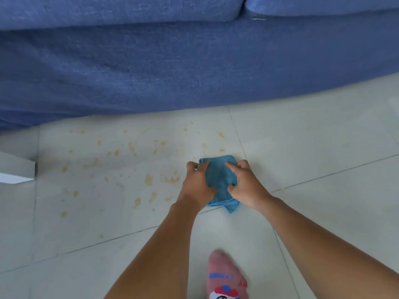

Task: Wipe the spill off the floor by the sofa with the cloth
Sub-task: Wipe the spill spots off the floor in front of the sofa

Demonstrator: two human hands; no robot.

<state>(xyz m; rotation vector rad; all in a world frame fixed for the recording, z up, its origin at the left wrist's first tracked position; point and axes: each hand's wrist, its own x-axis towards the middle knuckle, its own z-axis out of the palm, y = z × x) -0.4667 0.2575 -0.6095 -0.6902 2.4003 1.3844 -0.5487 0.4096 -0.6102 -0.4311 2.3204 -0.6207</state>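
Observation:
A folded blue cloth (219, 180) is held between both hands just above the pale tiled floor (313, 147). My left hand (197, 184) grips its left side and my right hand (246, 184) grips its right side. A yellowish-brown spill (149, 179) lies in scattered blotches and specks on the tiles to the left of the cloth, reaching up toward the blue sofa (172, 67). The sofa's front fills the top half of the view.
A white furniture corner (17, 169) juts in at the left edge beside the spill. My foot in a pink patterned sock (226, 277) stands on the tiles at the bottom centre. Bare tiles stretch to the right of the cloth.

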